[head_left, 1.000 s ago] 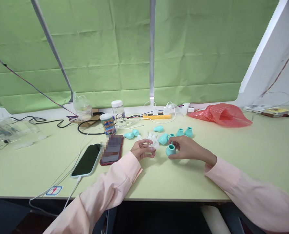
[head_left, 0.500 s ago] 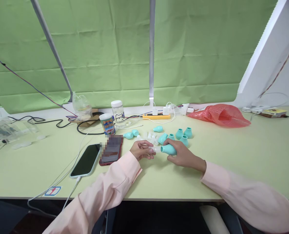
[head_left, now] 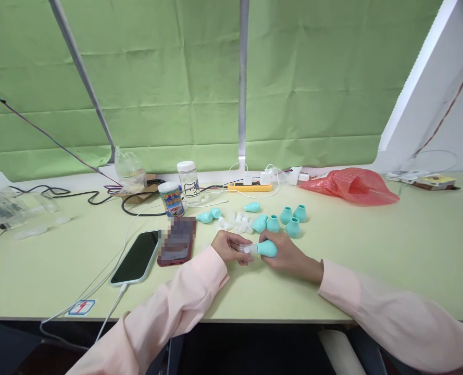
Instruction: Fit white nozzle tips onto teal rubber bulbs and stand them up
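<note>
My right hand is wrapped round a teal rubber bulb lying sideways just above the table. My left hand pinches a small clear plastic tip that meets the bulb's mouth. Both hands are close together near the middle of the pale green table. Behind them lie several more teal bulbs and a heap of clear tips.
Left of my hands lie a red phone and a black phone on a white cable. A printed can, a clear jar, a yellow power strip and a red plastic bag stand farther back.
My right hand lifted a teal bulb off the table, turned it sideways and brought it to the clear tip in my left hand. Both hands drew slightly nearer to me.
</note>
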`<state>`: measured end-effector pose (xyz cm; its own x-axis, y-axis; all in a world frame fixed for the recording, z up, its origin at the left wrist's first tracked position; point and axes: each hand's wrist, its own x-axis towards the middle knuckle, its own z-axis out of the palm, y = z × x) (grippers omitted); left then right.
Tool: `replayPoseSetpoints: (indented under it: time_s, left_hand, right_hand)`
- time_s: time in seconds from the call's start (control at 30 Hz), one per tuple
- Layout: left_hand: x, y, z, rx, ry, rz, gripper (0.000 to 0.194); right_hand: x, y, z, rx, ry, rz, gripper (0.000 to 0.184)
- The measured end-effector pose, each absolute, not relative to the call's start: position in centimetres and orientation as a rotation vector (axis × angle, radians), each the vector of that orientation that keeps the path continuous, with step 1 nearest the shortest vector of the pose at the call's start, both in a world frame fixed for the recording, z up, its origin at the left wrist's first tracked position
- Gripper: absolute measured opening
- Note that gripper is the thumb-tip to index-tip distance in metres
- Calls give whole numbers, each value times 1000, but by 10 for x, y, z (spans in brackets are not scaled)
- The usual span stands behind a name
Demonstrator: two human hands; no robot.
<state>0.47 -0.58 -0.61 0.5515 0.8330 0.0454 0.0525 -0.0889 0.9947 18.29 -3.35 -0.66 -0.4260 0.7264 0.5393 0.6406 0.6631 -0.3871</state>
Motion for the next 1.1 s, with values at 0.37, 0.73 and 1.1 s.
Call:
replayPoseSetpoints:
  time_s: [0.37, 0.73, 1.1]
  left_hand:
    - [4, -6, -8, 2394, 873, 812, 19]
    - [3, -7, -2, 1563, 821, 503, 31]
    - [6, -9, -9, 1656, 884, 559, 31]
  right_hand:
    - [182, -31, -17, -1123, -2254, 116, 15]
    - [180, -37, -20, -1033, -2340, -593, 15]
    - [177, -34, -19, -1292, -2401, -330, 19]
